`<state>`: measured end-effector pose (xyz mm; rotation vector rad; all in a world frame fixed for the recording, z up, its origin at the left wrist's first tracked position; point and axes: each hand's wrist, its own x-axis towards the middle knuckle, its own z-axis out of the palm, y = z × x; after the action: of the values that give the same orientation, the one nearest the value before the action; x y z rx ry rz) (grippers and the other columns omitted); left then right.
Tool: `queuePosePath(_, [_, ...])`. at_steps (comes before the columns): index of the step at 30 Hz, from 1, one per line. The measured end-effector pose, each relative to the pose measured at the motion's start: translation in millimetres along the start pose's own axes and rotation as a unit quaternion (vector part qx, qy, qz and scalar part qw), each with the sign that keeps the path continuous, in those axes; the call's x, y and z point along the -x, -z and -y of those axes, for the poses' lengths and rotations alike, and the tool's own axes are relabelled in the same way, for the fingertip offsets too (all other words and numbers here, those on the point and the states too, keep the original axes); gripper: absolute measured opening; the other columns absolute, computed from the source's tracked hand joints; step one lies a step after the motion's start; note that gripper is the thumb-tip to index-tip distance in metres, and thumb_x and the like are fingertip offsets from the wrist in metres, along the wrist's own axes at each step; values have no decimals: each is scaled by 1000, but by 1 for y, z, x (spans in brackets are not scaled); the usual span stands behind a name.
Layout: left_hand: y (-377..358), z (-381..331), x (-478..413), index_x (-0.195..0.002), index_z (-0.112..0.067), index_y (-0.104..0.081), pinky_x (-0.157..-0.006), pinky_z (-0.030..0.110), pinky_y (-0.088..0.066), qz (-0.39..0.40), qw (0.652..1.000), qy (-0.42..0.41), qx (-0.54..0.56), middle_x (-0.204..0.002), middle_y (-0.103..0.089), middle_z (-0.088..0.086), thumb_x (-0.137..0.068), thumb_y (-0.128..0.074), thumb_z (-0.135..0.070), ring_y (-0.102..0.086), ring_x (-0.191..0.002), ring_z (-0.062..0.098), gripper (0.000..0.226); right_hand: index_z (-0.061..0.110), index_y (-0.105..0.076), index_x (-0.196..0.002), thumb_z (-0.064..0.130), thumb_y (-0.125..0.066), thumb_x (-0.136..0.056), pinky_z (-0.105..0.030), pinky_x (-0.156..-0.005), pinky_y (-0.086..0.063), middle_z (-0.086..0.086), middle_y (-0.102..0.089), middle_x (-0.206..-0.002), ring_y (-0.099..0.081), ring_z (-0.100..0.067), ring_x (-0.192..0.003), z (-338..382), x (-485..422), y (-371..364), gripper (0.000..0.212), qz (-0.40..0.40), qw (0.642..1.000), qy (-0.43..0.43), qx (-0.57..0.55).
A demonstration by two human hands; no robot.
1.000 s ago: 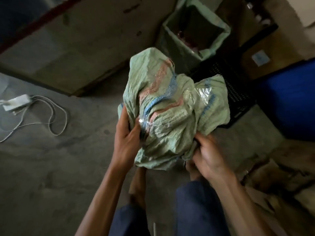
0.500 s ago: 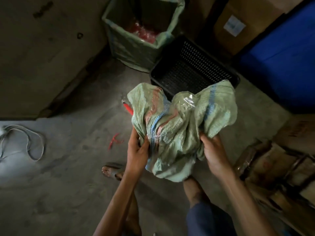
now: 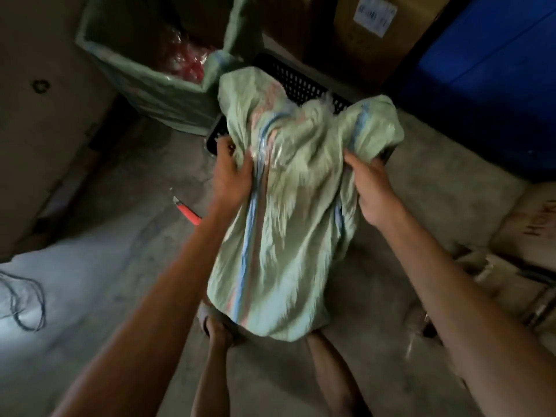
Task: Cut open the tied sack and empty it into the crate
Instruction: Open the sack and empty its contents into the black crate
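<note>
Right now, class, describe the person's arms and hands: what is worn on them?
The left forearm and right forearm are bare, no sleeves in view. The left hand and right hand wear no gloves; no watch, ring or band shows, though the picture is blurred.

Of the crate (image 3: 301, 82) I see only the far mesh wall; the sack (image 3: 288, 221) covers the rest. Can't find the sack's mouth. Fingers of left hand (image 3: 231, 176) and right hand (image 3: 371, 191) gripping it vanish in fabric. Box label (image 3: 374, 13) unreadable, blurred. Cable (image 3: 40, 299) cut by left edge.
</note>
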<state>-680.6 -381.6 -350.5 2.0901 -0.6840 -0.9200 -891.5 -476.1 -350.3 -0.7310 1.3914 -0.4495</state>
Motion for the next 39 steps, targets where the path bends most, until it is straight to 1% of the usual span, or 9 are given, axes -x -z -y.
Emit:
queuePosePath(3, [-24,24,-59,-147,-4,-40,-101,34,-45,23,995,51,-84,-136,-61,18,-101,-57,-20,-60,-123,31,52,23,-26,-154,51,-70,-76,-44,-111,-43,-6,-49,-148,-52,-24,-130,-17,-53,6,94,-120,992,-38,18])
queuePosePath(6, [-30,37,-90,-159,-11,-24,-107,35,-41,47,975,74,-206,-147,-52,21,-96,-57,-10,-52,-134,34,71,15,-20,-156,48,-64,-81,-39,-113,-38,-15,-41,-152,-46,-28,-136,-37,-67,11,93,-198,970,21,138])
queuePosePath(11, [-41,62,-77,-154,-4,-34,-110,44,-41,111,946,-31,-304,-148,-49,28,-94,-53,-10,-47,-137,41,63,17,-34,-151,40,-57,-89,-48,-113,-36,-17,-38,-154,-38,-31,-141,-91,-48,4,70,-82,889,170,417])
queuePosePath(18, [-78,168,-81,-159,-16,-29,-127,47,-7,246,789,-198,-528,-167,-25,19,-105,-25,-51,-15,-157,35,65,31,-20,-156,61,-32,-97,-52,-119,-20,-16,-15,-165,-16,-36,-151,-169,-110,-9,67,11,791,115,601])
queuePosePath(21, [-88,198,-95,-146,-19,-52,-127,52,-12,205,766,-233,-563,-148,-52,21,-101,-15,-58,-35,-147,38,70,24,-32,-153,61,-20,-100,-45,-115,-33,-20,-39,-155,-39,-38,-141,-201,-157,-6,66,88,818,-35,567])
queuePosePath(26, [-102,200,-111,-105,-17,-73,-108,54,-31,156,720,-273,-619,-96,-68,22,-98,-18,-54,-57,-107,39,66,8,-37,-151,60,-28,-100,-35,-119,-20,-17,-29,-161,-29,-31,-148,-227,-188,-6,73,132,834,-138,517])
queuePosePath(32, [-98,190,-109,-120,-17,-67,-109,55,-30,170,737,-262,-599,-116,-66,23,-97,-14,-57,-53,-120,40,71,5,-67,-120,38,-40,-100,-34,-90,-47,-23,-66,-125,-62,-35,-116,-215,-172,3,48,2,838,31,545])
queuePosePath(36, [-78,189,-84,-154,-23,-36,-123,55,-18,128,831,-233,-488,-162,-33,17,-102,-22,-58,-27,-151,36,64,13,-66,-108,32,-42,-92,-36,-85,-48,-11,-67,-110,-62,-25,-102,-193,-116,1,35,-137,831,224,490])
queuePosePath(39, [-50,197,-45,-154,-22,-37,-118,52,-27,51,887,-202,-413,-162,-33,18,-104,-37,-50,-33,-148,37,57,12,-65,-98,27,-45,-91,-31,-74,-42,-12,-63,-100,-57,-21,-90,-195,-50,-1,26,-164,833,256,462])
